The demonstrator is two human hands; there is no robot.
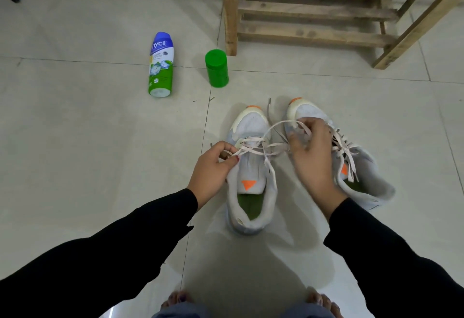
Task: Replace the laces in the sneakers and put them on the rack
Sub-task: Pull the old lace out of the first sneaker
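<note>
Two pale grey sneakers with orange marks stand on the tiled floor, toes pointing away from me. The left sneaker has a pinkish lace threaded only through its front eyelets. My left hand pinches one end of that lace beside the shoe. My right hand grips the other end, pulled across in a loop over the right sneaker, which is laced. The wooden rack stands behind the shoes.
A powder bottle lies on the floor at the left, with a green container upright beside it. The rack's leg stands just behind the green container. My bare feet show at the bottom edge.
</note>
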